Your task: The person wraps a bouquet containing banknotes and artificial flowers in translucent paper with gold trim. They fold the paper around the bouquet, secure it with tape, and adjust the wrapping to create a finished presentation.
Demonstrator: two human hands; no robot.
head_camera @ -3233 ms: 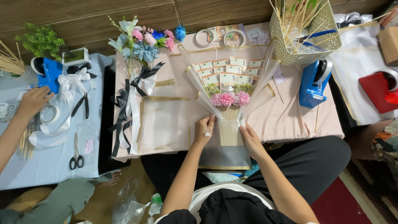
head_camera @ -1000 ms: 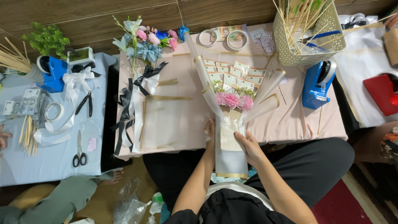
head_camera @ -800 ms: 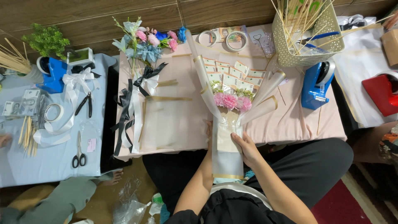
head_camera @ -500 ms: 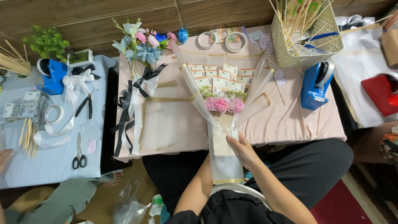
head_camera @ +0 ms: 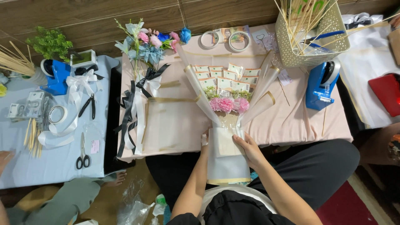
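Observation:
A bouquet [head_camera: 225, 95] of folded banknotes and pink flowers, wrapped in clear and white paper with gold edges, is held upright over the near edge of the pink-covered table [head_camera: 300, 121]. My right hand [head_camera: 248, 146] grips the white wrapped stem on its right side. My left hand [head_camera: 205, 138] holds the stem's left side, mostly hidden behind the wrap. The lower end of the wrap hangs down over my lap.
A second bouquet [head_camera: 143, 46] of blue and pink flowers with black and white ribbons lies at the table's left. Tape rolls [head_camera: 209, 39], a basket of sticks [head_camera: 310, 35] and a blue tape dispenser [head_camera: 320, 85] stand behind. Scissors [head_camera: 82, 151] and ribbon lie on the left blue table.
The bouquet was lifted off the table, pulled toward me and turned in both hands. Another person's hand at the left table has withdrawn from view.

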